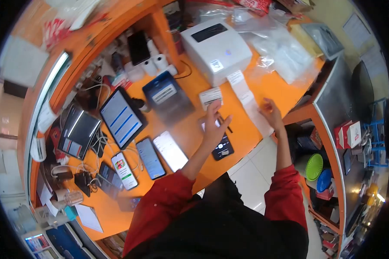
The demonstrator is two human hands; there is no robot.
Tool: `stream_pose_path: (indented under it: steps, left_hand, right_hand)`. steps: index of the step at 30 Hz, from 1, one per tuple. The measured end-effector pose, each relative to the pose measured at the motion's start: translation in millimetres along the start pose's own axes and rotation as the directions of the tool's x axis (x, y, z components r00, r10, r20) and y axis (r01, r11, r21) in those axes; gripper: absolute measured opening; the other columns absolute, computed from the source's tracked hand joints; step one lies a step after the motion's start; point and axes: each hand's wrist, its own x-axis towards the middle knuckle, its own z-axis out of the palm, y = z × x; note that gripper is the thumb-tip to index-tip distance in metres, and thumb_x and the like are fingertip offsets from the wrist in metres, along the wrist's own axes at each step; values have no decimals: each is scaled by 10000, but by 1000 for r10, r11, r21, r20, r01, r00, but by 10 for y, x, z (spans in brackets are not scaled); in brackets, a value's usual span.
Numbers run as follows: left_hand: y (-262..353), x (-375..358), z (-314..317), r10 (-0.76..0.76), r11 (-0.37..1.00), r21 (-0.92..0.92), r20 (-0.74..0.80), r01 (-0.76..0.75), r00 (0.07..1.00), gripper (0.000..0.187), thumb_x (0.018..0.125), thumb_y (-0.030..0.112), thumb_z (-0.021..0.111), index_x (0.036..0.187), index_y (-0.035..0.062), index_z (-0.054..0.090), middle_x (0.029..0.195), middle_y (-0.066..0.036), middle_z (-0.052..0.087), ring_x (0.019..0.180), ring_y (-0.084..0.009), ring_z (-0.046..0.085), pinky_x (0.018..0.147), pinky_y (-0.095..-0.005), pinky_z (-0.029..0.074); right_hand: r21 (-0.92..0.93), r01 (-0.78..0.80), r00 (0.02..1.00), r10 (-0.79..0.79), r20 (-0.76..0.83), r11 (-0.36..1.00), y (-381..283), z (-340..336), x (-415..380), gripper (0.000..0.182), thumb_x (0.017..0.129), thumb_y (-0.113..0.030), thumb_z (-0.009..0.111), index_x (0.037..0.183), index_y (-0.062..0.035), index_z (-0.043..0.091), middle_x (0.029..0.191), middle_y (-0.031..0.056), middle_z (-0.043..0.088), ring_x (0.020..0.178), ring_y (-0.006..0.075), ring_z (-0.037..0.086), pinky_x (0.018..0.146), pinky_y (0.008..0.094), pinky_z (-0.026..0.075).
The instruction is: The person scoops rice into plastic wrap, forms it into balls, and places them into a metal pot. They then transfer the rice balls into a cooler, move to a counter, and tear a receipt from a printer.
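Note:
My left hand (214, 125) hovers over a dark phone (222, 149) near the table's front edge, thumb and fingers apart and nothing in them. Just beyond its fingertips lies a printed label (210, 97). A thin black pen-like stick (227, 125) shows beside the hand. My right hand (271, 114) has loosely bent, parted fingers at the right edge of a long paper strip (246, 98), overlapping it in this view. That strip runs from the front of a white label printer (216, 49) down to the table edge.
Left of my hands lie a lit white phone (170, 151), another phone (151, 158), a tablet (122, 117) and a translucent folder (168, 97). Cables tangle around further devices at far left. Plastic bags (285, 49) lie behind right. Shelves with a green bowl (314, 167) stand at right.

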Motion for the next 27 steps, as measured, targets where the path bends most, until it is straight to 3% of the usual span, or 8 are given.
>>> stream_pose_path:
  steps: [3,4,6,7,14,16,22,27]
  left_hand:
    - [-564,442,542,-208,976,48,-101,213,973,408,769,64,622,1120,-11,429,1097,-105,529,1029,-174,495,888,-298,376]
    - [-628,551,609,-296,954,-49,-6,295,955,404,772,64,619,1120,-17,431,1091,-108,535,1024,-171,500,883,-290,381]
    - [-717,694,644,-436,856,-211,195,472,878,396,778,62,614,1119,-29,434,1079,-114,547,1013,-165,509,872,-273,391]
    - [-749,708,661,-460,835,-235,199,498,866,360,791,53,598,1107,-31,447,1056,-104,564,986,-147,522,858,-243,399]
    - [-711,700,698,-250,937,-215,135,275,959,245,843,54,523,1064,-48,493,992,-88,586,925,-122,545,808,-229,420]
    - [-683,721,683,-243,937,-216,155,273,958,239,869,97,504,1055,-53,507,975,-70,588,918,-103,537,800,-223,415]
    - [-511,693,571,-374,919,-34,243,393,895,236,893,146,475,1003,-51,546,954,-55,592,889,-80,532,790,-217,409]
    - [-536,726,565,-396,891,-116,273,439,877,244,883,123,487,1053,-51,506,984,-81,592,904,-98,543,795,-222,416]
  right_hand:
    - [211,-236,969,215,118,948,-63,31,-142,394,695,-91,712,1044,-17,544,715,25,543,664,65,495,606,201,412]
    - [250,-322,944,288,163,913,-137,17,-168,384,697,-68,705,1042,-19,545,702,25,546,658,66,498,601,195,410]
    - [343,-292,956,260,139,892,-158,7,-209,337,709,-42,684,1019,-14,555,664,16,533,630,63,489,585,183,399]
    - [391,-277,961,247,126,878,-167,7,-233,315,715,-28,674,1008,-12,560,645,11,527,617,61,484,577,177,394]
    - [274,-197,966,234,-113,942,-65,143,-297,118,759,-16,628,875,-15,609,698,3,527,648,73,447,587,190,388]
    - [361,-219,941,294,-166,906,-75,194,-323,81,771,-32,626,851,-20,615,714,6,530,664,78,442,595,195,390]
    - [343,-259,907,349,-234,903,-139,210,-318,62,787,-54,625,838,-20,616,702,10,528,665,81,443,598,197,391]
    - [253,-264,903,331,-275,931,-135,243,-321,58,785,-54,625,826,-15,614,689,14,530,660,87,450,592,197,392]
